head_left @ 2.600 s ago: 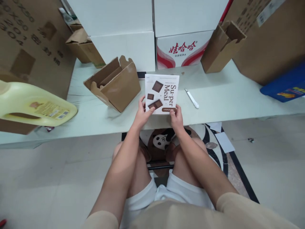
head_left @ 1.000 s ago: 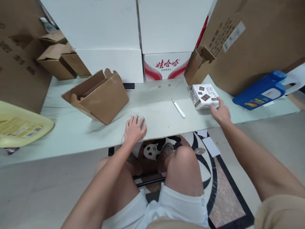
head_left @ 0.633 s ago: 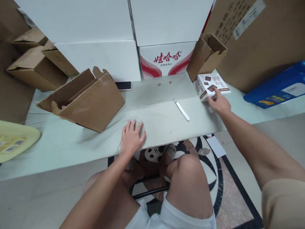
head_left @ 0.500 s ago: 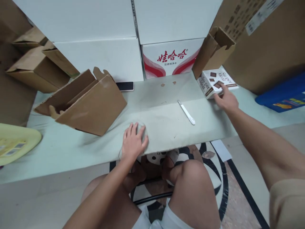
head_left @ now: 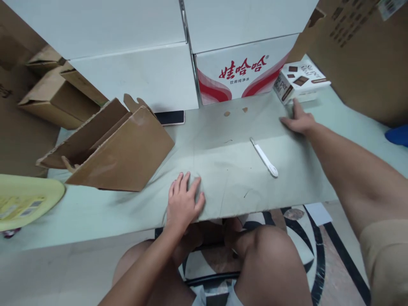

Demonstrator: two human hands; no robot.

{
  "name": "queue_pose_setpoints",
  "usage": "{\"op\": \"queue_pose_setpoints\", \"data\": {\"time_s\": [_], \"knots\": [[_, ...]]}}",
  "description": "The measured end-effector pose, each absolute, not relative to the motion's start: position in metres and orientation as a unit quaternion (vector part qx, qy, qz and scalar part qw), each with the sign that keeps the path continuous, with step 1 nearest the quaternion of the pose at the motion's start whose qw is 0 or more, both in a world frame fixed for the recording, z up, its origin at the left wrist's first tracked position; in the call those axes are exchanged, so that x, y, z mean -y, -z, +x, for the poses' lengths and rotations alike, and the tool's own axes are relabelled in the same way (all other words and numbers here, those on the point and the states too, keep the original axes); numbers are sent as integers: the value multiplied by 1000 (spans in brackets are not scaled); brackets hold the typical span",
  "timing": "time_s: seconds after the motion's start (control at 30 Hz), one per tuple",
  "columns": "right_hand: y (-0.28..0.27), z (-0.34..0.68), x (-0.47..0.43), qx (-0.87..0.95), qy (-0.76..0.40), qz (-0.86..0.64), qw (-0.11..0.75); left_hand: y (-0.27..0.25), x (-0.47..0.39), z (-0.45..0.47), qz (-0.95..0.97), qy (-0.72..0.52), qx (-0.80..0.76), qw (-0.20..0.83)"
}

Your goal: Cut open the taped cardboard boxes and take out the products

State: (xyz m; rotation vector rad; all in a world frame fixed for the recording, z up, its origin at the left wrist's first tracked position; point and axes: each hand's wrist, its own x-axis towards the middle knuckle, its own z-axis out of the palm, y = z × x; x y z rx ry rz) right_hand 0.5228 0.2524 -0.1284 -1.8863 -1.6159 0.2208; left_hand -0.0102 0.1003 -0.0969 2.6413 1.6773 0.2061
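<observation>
My left hand (head_left: 184, 201) lies flat on the pale green table cover (head_left: 134, 212) near its front edge, fingers spread, holding nothing. At the back right stands a white "Super Meal" box (head_left: 302, 80) printed with brown squares. My right hand (head_left: 300, 120) is just in front of that box, index finger and thumb apart, with nothing held; whether the fingertip still touches the box I cannot tell. Between my hands lies a white-handled scalpel (head_left: 264, 158), its blade end pointing away from me. An open brown cardboard box (head_left: 127, 153) leans tilted left of my left hand.
A dark phone (head_left: 171, 117) lies behind the cardboard box. White cartons (head_left: 130, 80) and a red-lettered carton (head_left: 245, 76) wall off the back. Brown boxes (head_left: 60, 95) stand at the left, a yellow container (head_left: 28, 199) at front left, a blue object (head_left: 398, 135) at far right.
My right hand has let go of the Super Meal box and drawn back from it. The box now sits farther back. My left hand stays on the table; the view has shifted slightly.
</observation>
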Motion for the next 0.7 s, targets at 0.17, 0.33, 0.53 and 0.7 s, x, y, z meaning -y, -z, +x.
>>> {"op": "queue_pose_setpoints", "data": {"time_s": [0.17,0.33,0.53,0.7], "knots": [[112,437,-176,591,-54,-767,246,92,-101,-6,835,-46,-547,31],[110,356,-67,644,-14,-735,210,87,-99,-4,831,-44,-553,45],[116,315,-28,611,23,-780,135,96,-99,-1,825,-142,-541,83],[113,314,-30,608,19,-781,142,85,-97,-14,812,-240,-524,96]]}}
